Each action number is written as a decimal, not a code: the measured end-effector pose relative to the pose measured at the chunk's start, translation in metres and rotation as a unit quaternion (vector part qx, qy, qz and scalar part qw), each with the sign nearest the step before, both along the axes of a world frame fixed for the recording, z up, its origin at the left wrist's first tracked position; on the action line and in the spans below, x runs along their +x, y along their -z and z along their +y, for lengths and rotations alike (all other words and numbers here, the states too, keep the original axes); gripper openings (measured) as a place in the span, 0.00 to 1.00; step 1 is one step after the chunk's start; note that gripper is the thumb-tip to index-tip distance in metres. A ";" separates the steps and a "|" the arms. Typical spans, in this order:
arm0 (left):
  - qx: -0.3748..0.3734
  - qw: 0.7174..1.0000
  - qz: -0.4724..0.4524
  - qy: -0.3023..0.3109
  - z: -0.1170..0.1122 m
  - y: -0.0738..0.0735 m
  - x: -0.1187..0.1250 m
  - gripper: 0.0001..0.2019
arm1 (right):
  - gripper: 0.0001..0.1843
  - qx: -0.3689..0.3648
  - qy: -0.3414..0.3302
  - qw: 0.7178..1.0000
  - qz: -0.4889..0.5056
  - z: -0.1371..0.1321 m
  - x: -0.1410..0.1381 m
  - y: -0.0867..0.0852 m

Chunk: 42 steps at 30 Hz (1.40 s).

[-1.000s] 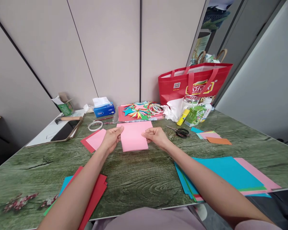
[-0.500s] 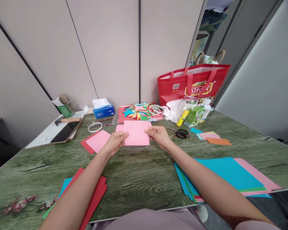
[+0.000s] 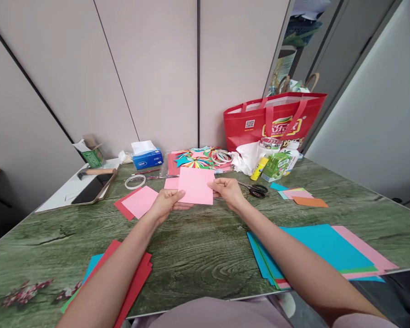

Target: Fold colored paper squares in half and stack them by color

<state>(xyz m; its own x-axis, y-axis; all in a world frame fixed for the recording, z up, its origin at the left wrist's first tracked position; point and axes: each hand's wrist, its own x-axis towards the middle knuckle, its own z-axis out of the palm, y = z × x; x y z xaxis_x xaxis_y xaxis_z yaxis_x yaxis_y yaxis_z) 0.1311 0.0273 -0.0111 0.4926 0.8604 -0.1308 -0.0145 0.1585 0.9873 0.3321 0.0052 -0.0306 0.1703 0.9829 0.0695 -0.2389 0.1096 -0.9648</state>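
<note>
A square sheet of pink paper (image 3: 196, 186) is held up above the table between both hands. My left hand (image 3: 166, 203) pinches its lower left corner, thumb in front and fingers behind. On the right edge, my right hand (image 3: 228, 192) grips it between thumb and fingers. Another pink piece (image 3: 171, 183) lies partly hidden behind the held sheet. Left of my left hand, a pink sheet (image 3: 141, 200) overlaps a red sheet (image 3: 123, 207). Black-handled scissors (image 3: 258, 190) lie just right of my right hand.
Stacks of coloured paper lie at the front right (image 3: 321, 246) and under my left forearm (image 3: 140, 278). At the back stand a tissue box (image 3: 147, 159), paper stars (image 3: 198, 159), a glue stick (image 3: 259, 168) and a red bag (image 3: 246, 125). A tape roll (image 3: 135, 182) and phone (image 3: 93, 189) lie left.
The pink sheet has risen slightly and tilted. My left hand has slid toward its lower corner, and more of its fingers show beneath the sheet.
</note>
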 end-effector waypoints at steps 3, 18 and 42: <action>-0.006 1.000 0.005 0.010 0.000 -0.001 0.000 0.16 | 0.16 0.000 0.002 1.000 0.004 0.000 0.000 0.000; -0.047 0.995 -0.083 0.024 -0.002 0.004 0.004 0.12 | 0.18 0.018 0.005 0.999 -0.039 -0.003 -0.011 0.002; 0.529 0.800 0.243 -0.146 0.000 0.013 0.001 0.12 | 0.32 0.282 0.241 0.851 -0.373 -0.010 -0.005 0.001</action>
